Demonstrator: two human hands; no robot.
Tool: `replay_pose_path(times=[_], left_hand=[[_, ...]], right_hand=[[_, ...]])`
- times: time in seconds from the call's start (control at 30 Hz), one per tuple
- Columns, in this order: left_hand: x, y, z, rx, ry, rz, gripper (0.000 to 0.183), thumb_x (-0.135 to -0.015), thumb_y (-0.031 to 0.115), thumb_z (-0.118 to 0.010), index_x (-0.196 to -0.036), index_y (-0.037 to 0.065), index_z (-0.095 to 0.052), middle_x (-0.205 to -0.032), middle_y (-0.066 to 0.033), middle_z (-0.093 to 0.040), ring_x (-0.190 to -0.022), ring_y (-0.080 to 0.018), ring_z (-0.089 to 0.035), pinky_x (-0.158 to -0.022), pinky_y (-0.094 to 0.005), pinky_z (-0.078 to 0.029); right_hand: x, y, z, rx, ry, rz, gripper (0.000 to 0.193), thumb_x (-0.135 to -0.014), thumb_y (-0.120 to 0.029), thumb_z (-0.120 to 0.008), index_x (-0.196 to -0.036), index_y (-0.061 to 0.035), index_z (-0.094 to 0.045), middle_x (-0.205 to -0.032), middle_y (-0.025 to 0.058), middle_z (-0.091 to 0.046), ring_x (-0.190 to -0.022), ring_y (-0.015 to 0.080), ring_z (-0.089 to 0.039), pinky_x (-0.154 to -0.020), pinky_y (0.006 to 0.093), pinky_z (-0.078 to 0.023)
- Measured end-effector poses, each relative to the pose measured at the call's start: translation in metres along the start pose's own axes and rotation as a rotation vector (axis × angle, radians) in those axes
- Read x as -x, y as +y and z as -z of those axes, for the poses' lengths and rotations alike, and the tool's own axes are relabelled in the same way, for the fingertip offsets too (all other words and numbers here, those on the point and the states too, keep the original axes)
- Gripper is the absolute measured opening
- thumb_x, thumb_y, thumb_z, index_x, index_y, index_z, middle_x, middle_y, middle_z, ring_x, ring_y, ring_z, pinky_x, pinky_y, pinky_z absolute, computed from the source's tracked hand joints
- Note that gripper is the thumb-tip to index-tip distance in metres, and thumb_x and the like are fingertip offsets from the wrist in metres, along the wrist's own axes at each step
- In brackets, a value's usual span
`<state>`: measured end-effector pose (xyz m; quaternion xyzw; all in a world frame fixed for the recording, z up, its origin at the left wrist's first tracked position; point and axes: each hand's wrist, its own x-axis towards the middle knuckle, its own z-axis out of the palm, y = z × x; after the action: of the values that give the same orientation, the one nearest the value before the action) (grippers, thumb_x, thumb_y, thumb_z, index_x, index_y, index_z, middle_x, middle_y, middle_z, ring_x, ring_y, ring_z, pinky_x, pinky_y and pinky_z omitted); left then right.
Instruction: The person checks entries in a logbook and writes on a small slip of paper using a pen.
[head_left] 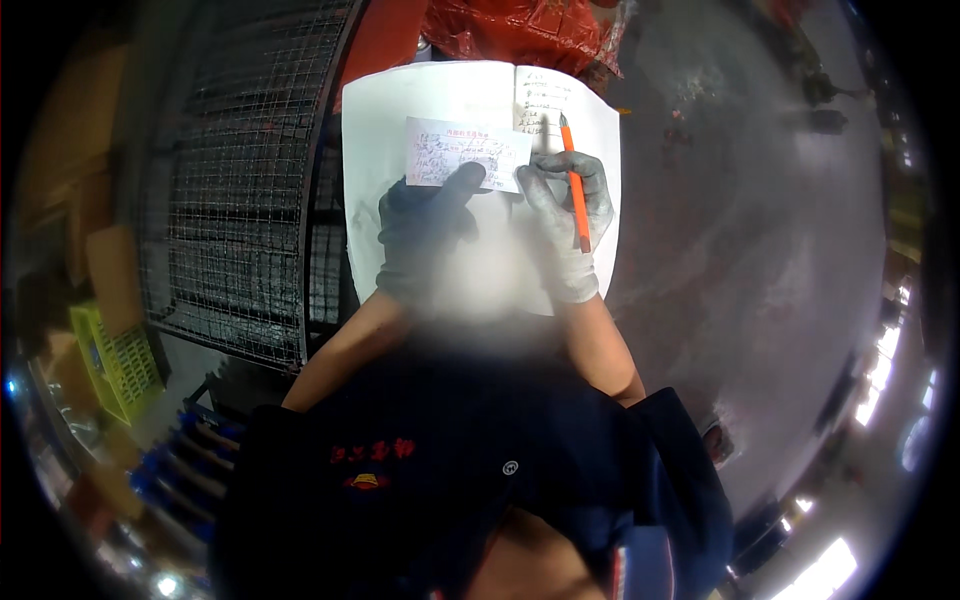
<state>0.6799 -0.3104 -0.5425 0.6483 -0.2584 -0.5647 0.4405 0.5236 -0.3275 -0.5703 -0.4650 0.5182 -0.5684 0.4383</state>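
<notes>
A small white paper slip (436,150) with handwriting is held over an open notebook (385,120). My left hand (425,225), in a dark-looking work glove, is closed on the slip, its thumb lying across the lower part. In a grey-white glove, my right hand (570,205) grips an orange pen (577,190), whose dark tip points up toward the right page. The fingertips of that hand are at the slip's right edge; whether they pinch it I cannot tell. Handwritten lines fill the top of the right page. A blurred patch hides the notebook's lower middle.
To the left stands a black wire-mesh cage (230,200). Red plastic wrapping (510,30) lies beyond the notebook. A yellow-green crate (115,365) and cardboard (112,280) are at the far left. Grey floor (730,250) stretches along the right.
</notes>
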Motion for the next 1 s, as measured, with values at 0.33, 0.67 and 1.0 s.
replay_pose_path(times=[0.33, 0.67, 1.0], left_hand=[[-0.002, -0.002, -0.006, 0.047, 0.107, -0.032, 0.030, -0.086, 0.030, -0.080, -0.090, 0.003, -0.068, -0.056, -0.0022, -0.059, -0.037, -0.0089, -0.046, -0.038, -0.0224, -0.034], [-0.002, 0.002, 0.007, 0.150, 0.163, -0.011, 0.041, -0.084, 0.036, -0.080, -0.063, 0.012, -0.055, -0.048, 0.0005, -0.050, -0.040, -0.0095, -0.040, -0.042, -0.0263, -0.033], [-0.001, 0.002, 0.005, 0.208, 0.124, -0.048, 0.039, -0.086, 0.032, -0.080, -0.062, 0.012, -0.056, -0.047, -0.0002, -0.049, -0.038, -0.0093, -0.039, -0.041, -0.0260, -0.032]], right_hand=[[0.001, -0.001, 0.004, 0.119, 0.002, 0.018, 0.025, -0.089, -0.004, -0.076, -0.109, -0.0025, -0.061, -0.098, 0.0085, -0.069, -0.091, 0.0146, -0.067, -0.086, 0.0296, -0.055], [0.020, 0.016, 0.019, -0.061, 0.202, 0.166, 0.032, -0.104, -0.023, -0.059, -0.120, 0.0058, -0.061, -0.093, 0.0095, -0.065, -0.087, 0.0164, -0.065, -0.080, 0.0294, -0.052], [0.019, 0.016, 0.014, -0.034, 0.314, 0.132, 0.013, -0.099, -0.010, -0.063, -0.103, -0.0002, -0.055, -0.093, 0.0091, -0.063, -0.075, 0.0117, -0.057, -0.073, 0.0274, -0.050]])
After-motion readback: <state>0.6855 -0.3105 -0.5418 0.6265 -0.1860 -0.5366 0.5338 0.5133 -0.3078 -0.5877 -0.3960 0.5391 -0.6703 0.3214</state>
